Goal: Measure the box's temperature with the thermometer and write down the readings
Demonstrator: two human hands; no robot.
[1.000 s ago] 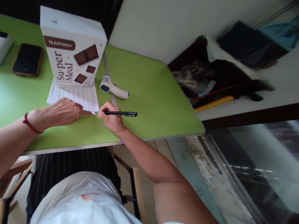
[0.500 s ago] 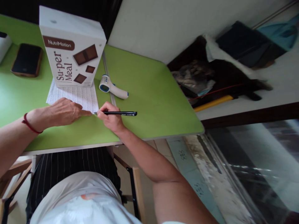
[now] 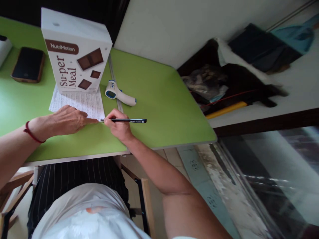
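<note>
My right hand point(image 3: 119, 125) is closed round a black pen point(image 3: 132, 120), whose tip meets the lower right corner of a printed sheet of paper point(image 3: 84, 102). Across the sheet's lower edge lies my left hand point(image 3: 68, 120), palm down, its index finger stretched out towards the pen tip. Small rows of characters cover the paper; they are too fine to read. A white NutriMotion box point(image 3: 57, 69) stands upright on the sheet's far part and hides it. Just beyond my right hand rests a white and blue infrared thermometer point(image 3: 122, 96).
The green folding table point(image 3: 164, 109) has a metal seam point(image 3: 111, 68) running past the thermometer. A phone point(image 3: 28, 64) lies at the left, near a white object point(image 3: 4, 49) cut off by the frame. To the right, a wall shelf holds a dark bundle and a yellow bar point(image 3: 226, 109).
The view has shifted very slightly. Both hands, the pen and the paper keep nearly the same places.
</note>
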